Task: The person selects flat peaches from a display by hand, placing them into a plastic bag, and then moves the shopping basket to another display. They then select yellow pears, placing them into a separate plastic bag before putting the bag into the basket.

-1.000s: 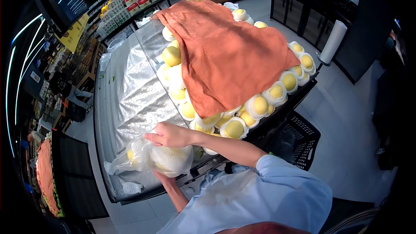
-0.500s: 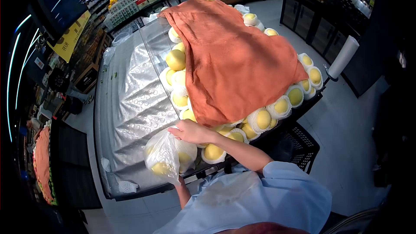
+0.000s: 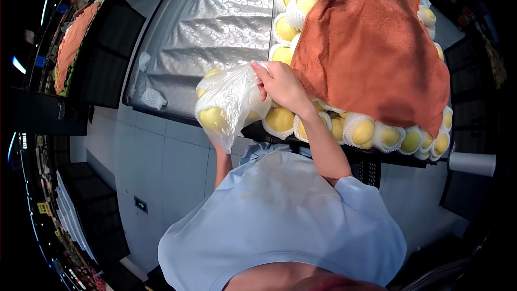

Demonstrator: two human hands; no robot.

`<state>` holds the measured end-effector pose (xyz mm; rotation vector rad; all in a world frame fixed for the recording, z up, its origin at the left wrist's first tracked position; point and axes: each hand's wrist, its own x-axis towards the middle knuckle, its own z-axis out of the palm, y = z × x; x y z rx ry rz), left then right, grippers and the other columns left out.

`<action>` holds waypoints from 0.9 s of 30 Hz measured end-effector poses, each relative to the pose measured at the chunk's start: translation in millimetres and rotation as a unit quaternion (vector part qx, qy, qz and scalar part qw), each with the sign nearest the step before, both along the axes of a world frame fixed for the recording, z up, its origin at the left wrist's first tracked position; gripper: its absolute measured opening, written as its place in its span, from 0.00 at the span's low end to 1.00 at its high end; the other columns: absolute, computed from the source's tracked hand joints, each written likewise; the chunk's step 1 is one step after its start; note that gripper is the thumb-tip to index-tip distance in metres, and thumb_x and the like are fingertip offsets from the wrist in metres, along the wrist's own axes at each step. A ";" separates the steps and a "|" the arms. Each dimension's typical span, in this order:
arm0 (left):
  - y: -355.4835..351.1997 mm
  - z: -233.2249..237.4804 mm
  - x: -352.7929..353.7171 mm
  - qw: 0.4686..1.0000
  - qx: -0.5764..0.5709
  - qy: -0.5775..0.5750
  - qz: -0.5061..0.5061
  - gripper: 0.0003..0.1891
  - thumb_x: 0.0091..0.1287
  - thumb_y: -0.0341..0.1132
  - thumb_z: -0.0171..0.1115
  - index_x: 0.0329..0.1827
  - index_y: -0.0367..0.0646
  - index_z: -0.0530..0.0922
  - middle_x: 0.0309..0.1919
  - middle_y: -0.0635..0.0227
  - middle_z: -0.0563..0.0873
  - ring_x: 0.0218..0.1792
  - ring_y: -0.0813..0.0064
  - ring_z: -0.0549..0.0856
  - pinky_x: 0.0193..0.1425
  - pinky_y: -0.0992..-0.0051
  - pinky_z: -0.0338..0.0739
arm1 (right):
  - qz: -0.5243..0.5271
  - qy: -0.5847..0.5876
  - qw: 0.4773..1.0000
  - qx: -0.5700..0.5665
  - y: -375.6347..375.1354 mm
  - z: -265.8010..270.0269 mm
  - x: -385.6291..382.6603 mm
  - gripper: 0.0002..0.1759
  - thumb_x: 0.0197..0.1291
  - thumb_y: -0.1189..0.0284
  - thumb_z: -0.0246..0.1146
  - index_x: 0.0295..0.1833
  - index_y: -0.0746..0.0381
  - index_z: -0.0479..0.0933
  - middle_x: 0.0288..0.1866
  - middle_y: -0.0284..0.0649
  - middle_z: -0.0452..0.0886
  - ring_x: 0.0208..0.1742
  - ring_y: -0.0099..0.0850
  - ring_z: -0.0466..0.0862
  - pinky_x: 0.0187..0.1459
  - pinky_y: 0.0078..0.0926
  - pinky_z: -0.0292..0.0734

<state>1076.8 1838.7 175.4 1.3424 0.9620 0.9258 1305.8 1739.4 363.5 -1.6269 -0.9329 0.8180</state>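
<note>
My right hand (image 3: 280, 83) pinches the gathered top of a clear plastic bag (image 3: 237, 94), its thumb and fingers closed on the film. Inside the bag are yellow round fruits (image 3: 212, 117), at least partly wrapped in white foam net. The bag is at the front edge of the display stand. Below it, my left hand (image 3: 219, 144) reaches up against its underside; the bag hides the fingers. Just right of the bag, more yellow fruits (image 3: 279, 120) in foam nets sit in a row, partly under an orange cloth (image 3: 371, 48).
Silver padded lining (image 3: 215, 27) covers the stand's left half, with a loose foam net (image 3: 153, 98) near its front corner. A plastic roll (image 3: 472, 164) juts out at the stand's right corner. Another cloth-covered stand (image 3: 75, 48) is at the left, across tiled floor (image 3: 172, 156).
The view has tilted down, so stand and bag appear higher in the picture. My right hand still grips the bag's top, and my left hand remains beneath it.
</note>
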 end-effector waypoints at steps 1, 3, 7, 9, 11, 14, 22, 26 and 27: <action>-2.3 5.5 -1.8 1.000 0.008 0.003 0.007 0.22 0.72 0.39 0.51 0.67 0.41 0.66 0.59 0.63 0.76 0.57 0.71 0.77 0.60 0.72 0.72 | 0.014 0.007 1.000 -0.003 1.3 -3.6 -1.6 0.29 0.71 0.58 0.49 0.24 0.72 0.76 0.15 0.45 0.77 0.19 0.33 0.81 0.30 0.32 0.76; -6.2 22.8 -1.5 0.998 0.039 -0.005 0.044 0.22 0.73 0.38 0.51 0.67 0.41 0.66 0.58 0.63 0.76 0.56 0.72 0.77 0.60 0.73 0.71 | 0.013 0.054 0.998 0.042 4.9 -4.1 0.4 0.30 0.71 0.59 0.49 0.23 0.72 0.75 0.15 0.43 0.77 0.18 0.30 0.81 0.28 0.29 0.76; -13.1 66.9 10.9 0.967 0.146 -0.031 0.206 0.19 0.75 0.36 0.45 0.64 0.37 0.68 0.51 0.61 0.78 0.51 0.75 0.77 0.54 0.76 0.73 | 0.036 0.057 0.997 0.037 1.8 -0.5 3.7 0.27 0.70 0.59 0.52 0.24 0.71 0.74 0.16 0.42 0.78 0.19 0.27 0.81 0.26 0.25 0.76; -18.9 102.3 8.6 0.959 0.099 -0.007 0.266 0.18 0.75 0.38 0.47 0.62 0.38 0.68 0.41 0.69 0.75 0.37 0.82 0.74 0.40 0.81 0.73 | 0.039 0.060 0.997 0.040 -1.7 -5.0 7.5 0.25 0.69 0.59 0.54 0.25 0.69 0.74 0.17 0.41 0.79 0.20 0.25 0.81 0.24 0.23 0.76; -24.8 125.3 8.0 0.960 0.124 0.011 0.253 0.19 0.76 0.44 0.45 0.62 0.43 0.68 0.27 0.78 0.67 0.26 0.86 0.65 0.28 0.83 0.64 | 0.037 0.056 0.997 0.046 -4.2 -5.7 8.4 0.26 0.69 0.59 0.54 0.25 0.69 0.74 0.15 0.41 0.78 0.19 0.26 0.82 0.25 0.25 0.77; -55.0 183.4 21.7 0.974 0.071 0.177 0.124 0.24 0.75 0.46 0.42 0.68 0.39 0.61 0.32 0.72 0.67 0.29 0.83 0.66 0.30 0.80 0.64 | 0.047 0.050 0.995 0.070 -6.2 -4.3 9.1 0.26 0.70 0.60 0.53 0.23 0.69 0.73 0.16 0.42 0.79 0.19 0.27 0.83 0.24 0.26 0.77; -69.8 194.6 39.7 0.908 0.280 0.309 0.044 0.34 0.58 0.38 0.66 0.65 0.36 0.61 0.47 0.54 0.68 0.45 0.57 0.73 0.51 0.62 0.69 | 0.037 0.055 0.994 0.092 -2.4 -1.7 9.1 0.27 0.70 0.61 0.51 0.22 0.69 0.71 0.15 0.44 0.78 0.20 0.29 0.84 0.25 0.28 0.77; -65.7 204.7 41.1 0.886 0.322 0.333 -0.006 0.32 0.49 0.31 0.71 0.56 0.36 0.66 0.47 0.53 0.69 0.46 0.52 0.71 0.52 0.59 0.68 | 0.015 0.050 0.996 0.069 -8.0 2.1 10.2 0.26 0.69 0.60 0.54 0.23 0.69 0.71 0.16 0.44 0.78 0.21 0.29 0.84 0.25 0.28 0.76; -65.2 206.4 39.7 0.887 0.321 0.331 -0.004 0.32 0.49 0.31 0.71 0.56 0.36 0.66 0.47 0.53 0.69 0.46 0.52 0.71 0.52 0.59 0.68 | 0.003 0.053 0.997 0.057 -8.6 2.7 11.0 0.26 0.69 0.59 0.54 0.23 0.69 0.71 0.16 0.44 0.78 0.21 0.29 0.84 0.25 0.28 0.76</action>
